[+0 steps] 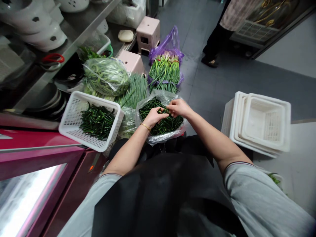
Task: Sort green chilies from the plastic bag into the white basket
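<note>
Dark green chili peppers fill a clear plastic bag in front of my body. Just above them, my left hand, with a gold bracelet at the wrist, has its fingers bent around something small and green, likely a pepper. My right hand is pinched close beside it, at the same spot; what its fingertips hold is too small to make out. To the left, a white perforated basket contains more green peppers.
Green stalks in a purple bag lie ahead, beside pink stools. Bagged green vegetables are at the left, near metal shelving. Stacked white baskets stand at the right. A person's legs are farther off.
</note>
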The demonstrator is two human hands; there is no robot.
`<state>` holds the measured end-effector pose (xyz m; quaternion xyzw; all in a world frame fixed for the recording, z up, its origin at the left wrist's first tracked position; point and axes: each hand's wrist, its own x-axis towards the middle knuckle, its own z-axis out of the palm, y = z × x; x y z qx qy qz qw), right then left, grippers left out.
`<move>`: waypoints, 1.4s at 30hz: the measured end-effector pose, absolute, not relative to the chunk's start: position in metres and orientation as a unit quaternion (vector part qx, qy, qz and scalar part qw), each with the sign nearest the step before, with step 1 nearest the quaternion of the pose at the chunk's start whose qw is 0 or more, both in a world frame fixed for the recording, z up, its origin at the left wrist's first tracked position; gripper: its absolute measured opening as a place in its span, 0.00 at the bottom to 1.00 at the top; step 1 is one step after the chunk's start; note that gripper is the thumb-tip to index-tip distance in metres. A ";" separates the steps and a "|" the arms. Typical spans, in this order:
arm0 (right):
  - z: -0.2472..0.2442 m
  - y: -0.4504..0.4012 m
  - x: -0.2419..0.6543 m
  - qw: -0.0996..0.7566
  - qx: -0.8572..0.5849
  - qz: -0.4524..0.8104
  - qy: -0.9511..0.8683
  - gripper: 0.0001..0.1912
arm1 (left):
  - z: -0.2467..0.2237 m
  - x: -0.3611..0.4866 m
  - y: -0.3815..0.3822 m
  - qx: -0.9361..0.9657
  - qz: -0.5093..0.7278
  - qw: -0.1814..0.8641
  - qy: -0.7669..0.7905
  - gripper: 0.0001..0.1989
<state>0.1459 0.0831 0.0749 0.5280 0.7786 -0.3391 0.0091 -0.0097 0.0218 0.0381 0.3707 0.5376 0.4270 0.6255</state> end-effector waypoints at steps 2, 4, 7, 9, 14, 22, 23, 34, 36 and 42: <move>0.080 0.078 0.152 0.014 0.526 -0.273 0.806 0.15 | 0.040 -0.012 0.025 0.338 0.458 0.615 0.546 0.20; 0.077 0.069 0.155 0.051 0.522 -0.172 0.834 0.16 | 0.042 -0.021 0.027 0.289 0.485 0.629 0.535 0.19; 0.060 0.059 0.151 0.127 0.510 -0.095 0.846 0.16 | 0.047 -0.038 0.023 0.280 0.477 0.659 0.510 0.14; 0.049 0.059 0.147 0.163 0.494 -0.073 0.851 0.18 | 0.049 -0.041 0.019 0.311 0.462 0.649 0.518 0.12; 0.050 0.071 0.148 0.144 0.461 -0.063 0.873 0.20 | 0.043 -0.026 0.020 0.500 0.416 0.481 0.588 0.10; 0.090 0.072 0.164 0.034 0.356 -0.213 0.909 0.18 | 0.039 -0.020 0.037 0.658 0.372 0.373 0.538 0.09; 0.087 0.071 0.165 0.026 0.344 -0.238 0.908 0.17 | 0.040 -0.023 0.036 0.637 0.388 0.397 0.534 0.10; 0.059 0.065 0.150 0.158 0.447 -0.111 0.873 0.15 | 0.052 -0.032 0.023 0.490 0.408 0.555 0.534 0.10; 0.075 0.069 0.151 0.123 0.458 -0.098 0.875 0.16 | 0.052 -0.024 0.028 0.597 0.375 0.452 0.546 0.13; 0.091 0.069 0.163 0.021 0.435 -0.203 0.877 0.11 | 0.050 -0.010 0.035 0.726 0.254 0.332 0.546 0.07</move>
